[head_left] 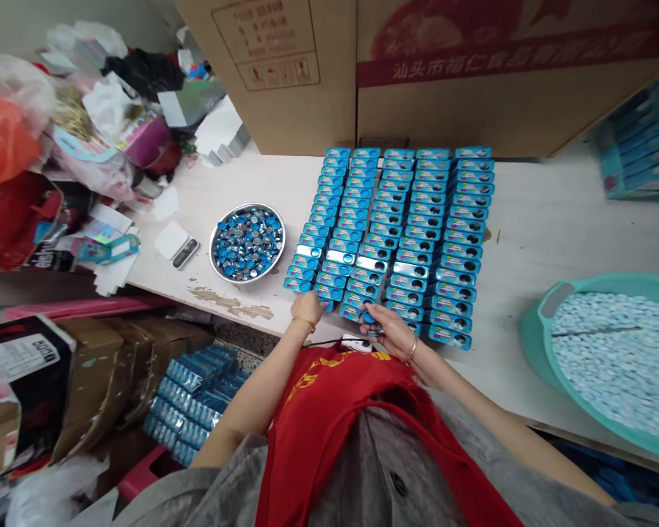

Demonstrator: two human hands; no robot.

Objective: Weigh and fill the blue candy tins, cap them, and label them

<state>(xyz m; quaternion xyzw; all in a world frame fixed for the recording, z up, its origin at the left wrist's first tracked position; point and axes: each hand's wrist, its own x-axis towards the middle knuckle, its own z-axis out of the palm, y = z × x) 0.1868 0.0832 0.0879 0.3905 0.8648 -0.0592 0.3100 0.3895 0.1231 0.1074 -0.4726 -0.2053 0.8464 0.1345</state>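
Five columns of small blue printed packs (405, 240) stand on the table, each with a round opening on top. Blue round pieces fill the openings in the left columns, while those to the right look dark. My left hand (307, 308) is closed at the front end of the second column; its fingertips touch a pack there, and anything in them is hidden. In my right hand (394, 331), held palm up by the front of the middle columns, are a few small round blue tins (370, 322). A metal bowl (213, 258) of similar blue and silver round tins sits to the left.
A small white scale (176, 244) lies left of the bowl. At right stands a turquoise tub (538, 344) full of pale blue wrapped pieces. Large cardboard boxes (329, 124) border the table's back. Bags and packaging crowd the left; more blue packs (190, 402) are stacked below.
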